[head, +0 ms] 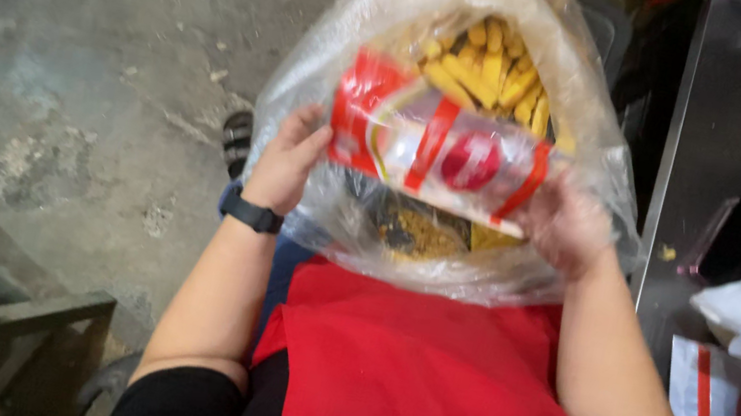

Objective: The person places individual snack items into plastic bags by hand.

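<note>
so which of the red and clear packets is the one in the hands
The packet held inside the big plastic bag of yellow sticks, between left hand and right hand; the other packet lies untouched on the right.

big bag - clear glossy plastic | packet - shiny film | apron - matt cloth | floor - rough concrete

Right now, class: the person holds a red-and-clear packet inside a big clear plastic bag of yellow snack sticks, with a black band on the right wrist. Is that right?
Not quite. The head view shows the black band on the left wrist, not the right. The rest stands: both hands hold the red-and-clear packet inside the big clear plastic bag of yellow snack sticks.
</note>
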